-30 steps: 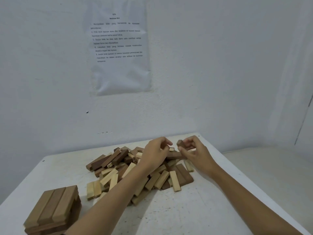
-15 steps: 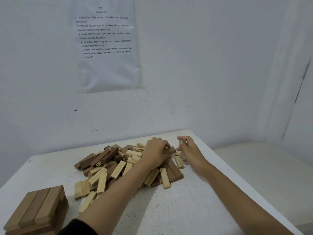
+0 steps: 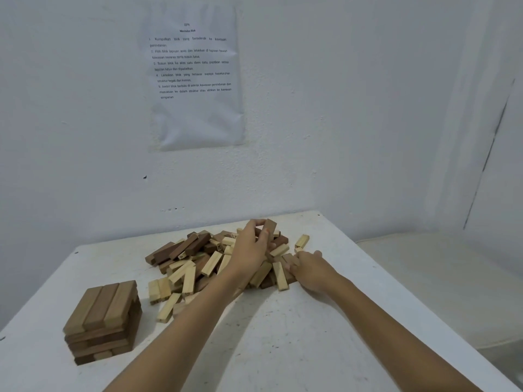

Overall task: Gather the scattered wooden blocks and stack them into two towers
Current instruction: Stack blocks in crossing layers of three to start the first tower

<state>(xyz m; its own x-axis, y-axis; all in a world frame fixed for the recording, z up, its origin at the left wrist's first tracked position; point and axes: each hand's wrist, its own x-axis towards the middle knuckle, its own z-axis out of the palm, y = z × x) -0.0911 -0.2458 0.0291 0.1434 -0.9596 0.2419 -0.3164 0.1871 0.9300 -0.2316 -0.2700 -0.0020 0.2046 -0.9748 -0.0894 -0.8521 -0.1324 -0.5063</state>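
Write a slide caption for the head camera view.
Left hand holds a dark block above the loose pile, right hand at its edge; one started tower stands on the white table.

- A white printed paper sheet (image 3: 195, 80) is fixed to the white wall (image 3: 339, 108). Five numbered lines in Malay are printed on it, under a small heading too blurred to be read.
- Line 1 is read as "Kumpulkan blok yang berselerak ke kawasan penindanan".
- Line 3 begins "Susun blok ke atas satu demi satu".
- Line 5 begins "Ambil blok berbaki di sekitar kawasan penindanan".
- Small dark marks are seen on the ends of some light and dark brown wooden blocks (image 3: 195, 246). They cannot be read.
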